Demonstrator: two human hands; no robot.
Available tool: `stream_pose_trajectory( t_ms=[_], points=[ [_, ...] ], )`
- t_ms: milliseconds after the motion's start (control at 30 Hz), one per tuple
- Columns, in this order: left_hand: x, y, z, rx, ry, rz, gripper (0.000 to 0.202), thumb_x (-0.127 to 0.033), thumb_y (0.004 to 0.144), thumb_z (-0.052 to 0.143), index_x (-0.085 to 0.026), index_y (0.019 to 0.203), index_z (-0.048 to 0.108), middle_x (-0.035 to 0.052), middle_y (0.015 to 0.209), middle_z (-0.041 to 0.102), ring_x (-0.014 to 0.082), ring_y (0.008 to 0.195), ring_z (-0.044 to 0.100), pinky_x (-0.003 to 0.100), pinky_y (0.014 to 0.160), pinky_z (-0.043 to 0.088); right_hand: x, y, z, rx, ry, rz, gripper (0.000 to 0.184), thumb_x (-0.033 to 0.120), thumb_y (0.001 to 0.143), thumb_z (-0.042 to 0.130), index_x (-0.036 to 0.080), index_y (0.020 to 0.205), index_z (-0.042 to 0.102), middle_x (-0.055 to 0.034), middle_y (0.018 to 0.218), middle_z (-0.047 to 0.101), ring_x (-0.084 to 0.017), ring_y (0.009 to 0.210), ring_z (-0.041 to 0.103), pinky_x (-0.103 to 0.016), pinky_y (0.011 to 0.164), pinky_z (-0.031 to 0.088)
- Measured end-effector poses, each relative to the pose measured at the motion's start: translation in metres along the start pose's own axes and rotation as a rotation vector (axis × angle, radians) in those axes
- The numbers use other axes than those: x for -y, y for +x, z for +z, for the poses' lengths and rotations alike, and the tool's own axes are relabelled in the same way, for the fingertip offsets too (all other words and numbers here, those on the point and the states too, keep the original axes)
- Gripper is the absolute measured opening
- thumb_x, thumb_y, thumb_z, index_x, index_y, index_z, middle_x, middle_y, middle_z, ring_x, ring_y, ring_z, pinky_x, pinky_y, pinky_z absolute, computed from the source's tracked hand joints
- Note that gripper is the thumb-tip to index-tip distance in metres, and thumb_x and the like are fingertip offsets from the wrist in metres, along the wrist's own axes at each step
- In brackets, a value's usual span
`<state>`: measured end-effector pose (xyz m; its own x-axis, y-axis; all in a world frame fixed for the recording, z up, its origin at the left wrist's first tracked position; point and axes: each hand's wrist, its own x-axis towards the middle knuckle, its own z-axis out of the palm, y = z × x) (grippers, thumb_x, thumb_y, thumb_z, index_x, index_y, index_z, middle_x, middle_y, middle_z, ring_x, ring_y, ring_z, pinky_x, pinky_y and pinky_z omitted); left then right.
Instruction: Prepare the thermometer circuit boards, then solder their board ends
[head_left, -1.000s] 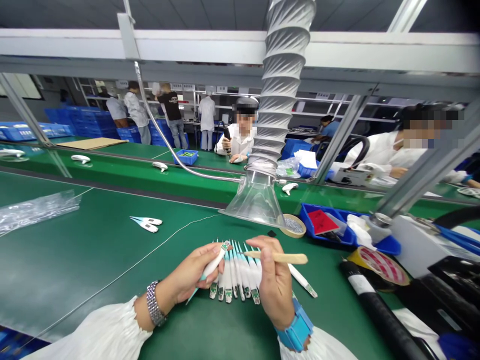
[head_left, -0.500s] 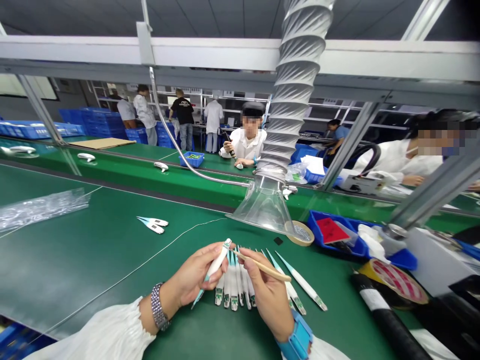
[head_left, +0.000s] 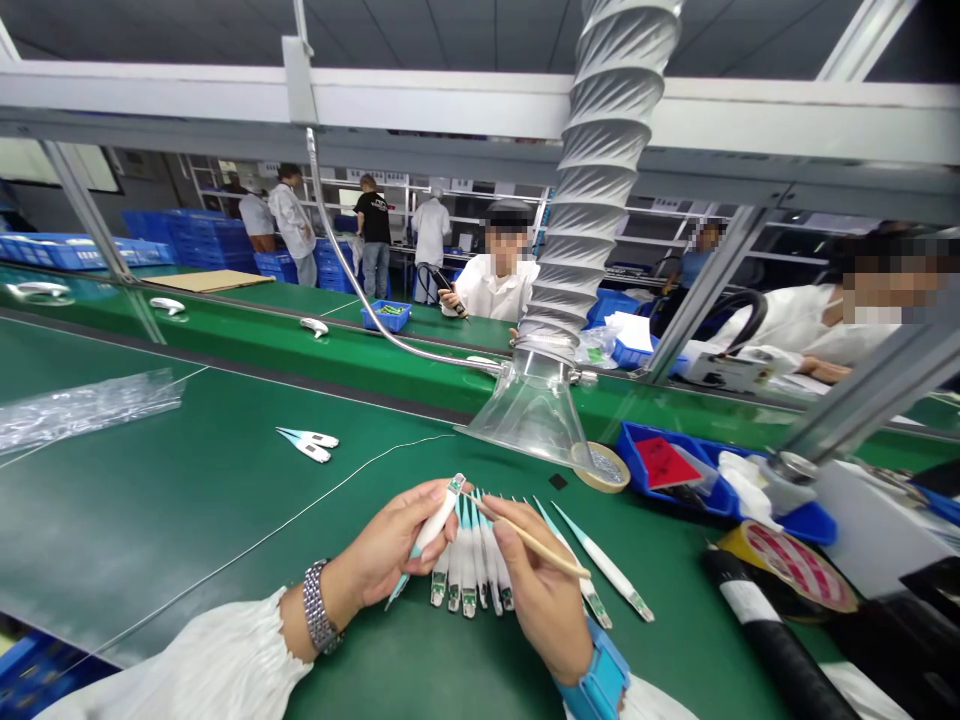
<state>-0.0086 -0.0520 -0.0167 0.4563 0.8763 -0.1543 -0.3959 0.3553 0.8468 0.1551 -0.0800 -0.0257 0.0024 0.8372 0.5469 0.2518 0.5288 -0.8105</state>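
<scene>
My left hand (head_left: 401,540) is closed around a white and light-blue digital thermometer (head_left: 437,522), tilted with its open end up and a green circuit board showing there. In a pinch, my right hand (head_left: 541,590) holds a thin wooden stick (head_left: 544,548), its tip close to that open end; whether it touches I cannot tell. Beneath and between both hands lies a row of several more thermometers (head_left: 469,560), their open ends toward me, partly hidden by my right hand. One thermometer (head_left: 604,562) lies at the right of the row.
A clear extraction hood (head_left: 525,410) hangs over the green bench, beside a round dish (head_left: 602,468) of small parts. Blue bins (head_left: 716,490) and a tape roll (head_left: 795,565) stand right. Two thermometers (head_left: 309,443) and plastic bags (head_left: 90,410) lie left. A co-worker (head_left: 495,285) sits opposite.
My hands keep nearly the same pose; the wooden stick's rear end has shifted slightly right and down. The co-worker opposite has moved the dark tool lower. The view has shifted slightly.
</scene>
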Motion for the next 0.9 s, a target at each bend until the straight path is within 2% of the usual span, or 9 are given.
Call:
stream_pose_trajectory(
  t_ms=[67,167,233,300,367,467,633,900],
  points=[
    [0.0005,0.0008,-0.0005,0.005,0.001,0.000,0.040,-0.041,0.077,0.064,-0.014,0.105,0.055,-0.0011,0.065,0.053,0.0020,0.039,0.031,0.015,0.034,0.012,-0.0034,0.0012,0.0011,-0.040,0.032,0.140,0.023,0.036,0.086,0.053,0.025,0.097,0.070,-0.0058,0.100,0.068,-0.021,0.096,0.061,-0.039,0.089,0.048],
    [0.0014,0.0021,-0.0011,0.003,-0.005,-0.006,0.041,-0.041,0.077,0.064,-0.014,0.106,0.055,-0.0013,0.064,0.053,0.0021,0.039,0.032,0.014,0.034,0.013,-0.0055,0.0025,0.0036,-0.022,0.131,0.301,0.029,0.043,0.084,0.054,0.023,0.097,0.070,-0.0069,0.100,0.069,-0.022,0.096,0.062,-0.040,0.090,0.048],
    [0.0018,0.0023,-0.0011,0.000,-0.011,-0.008,0.042,-0.041,0.076,0.065,-0.014,0.106,0.055,-0.0016,0.064,0.052,0.0022,0.039,0.032,0.014,0.034,0.013,-0.0046,0.0025,0.0050,-0.005,0.190,0.347,0.031,0.045,0.083,0.055,0.022,0.099,0.069,-0.0070,0.098,0.069,-0.022,0.094,0.063,-0.039,0.087,0.050],
    [0.0016,0.0016,-0.0006,0.002,-0.010,-0.002,0.043,-0.042,0.076,0.065,-0.014,0.107,0.055,-0.0016,0.064,0.052,0.0021,0.039,0.032,0.014,0.034,0.013,-0.0030,0.0019,0.0055,-0.001,0.199,0.334,0.030,0.044,0.083,0.055,0.022,0.099,0.069,-0.0070,0.098,0.070,-0.022,0.093,0.063,-0.038,0.086,0.051],
    [0.0011,0.0005,0.0003,0.008,0.003,0.006,0.043,-0.042,0.076,0.065,-0.013,0.107,0.055,-0.0012,0.064,0.053,0.0021,0.039,0.031,0.015,0.034,0.013,-0.0015,0.0010,0.0049,0.011,0.153,0.244,0.026,0.039,0.085,0.054,0.023,0.098,0.069,-0.0067,0.099,0.069,-0.021,0.094,0.063,-0.036,0.084,0.052],
    [0.0003,-0.0006,0.0013,0.012,0.024,0.022,0.042,-0.043,0.077,0.064,-0.013,0.105,0.055,-0.0011,0.064,0.052,0.0025,0.040,0.032,0.015,0.034,0.013,0.0007,0.0004,0.0023,0.065,0.015,0.012,0.021,0.029,0.086,0.054,0.025,0.100,0.068,-0.0058,0.098,0.069,-0.020,0.092,0.063,-0.034,0.080,0.052],
    [0.0012,-0.0008,0.0015,0.015,0.047,0.052,0.042,-0.045,0.078,0.062,-0.014,0.105,0.055,-0.0011,0.064,0.052,0.0031,0.040,0.031,0.015,0.035,0.014,0.0026,0.0017,-0.0011,0.139,-0.171,-0.310,0.029,0.015,0.085,0.053,0.027,0.110,0.064,-0.0047,0.100,0.068,-0.019,0.092,0.061,-0.035,0.080,0.050],
    [0.0032,-0.0002,0.0003,-0.005,0.076,0.063,0.046,-0.048,0.078,0.061,-0.012,0.106,0.054,-0.0051,0.050,0.044,0.0048,0.040,0.028,0.016,0.037,0.016,0.0012,0.0009,-0.0037,0.177,-0.312,-0.465,0.041,0.007,0.082,0.055,0.026,0.119,0.058,-0.0066,0.105,0.064,-0.019,0.095,0.057,-0.034,0.080,0.050]
  ],
)
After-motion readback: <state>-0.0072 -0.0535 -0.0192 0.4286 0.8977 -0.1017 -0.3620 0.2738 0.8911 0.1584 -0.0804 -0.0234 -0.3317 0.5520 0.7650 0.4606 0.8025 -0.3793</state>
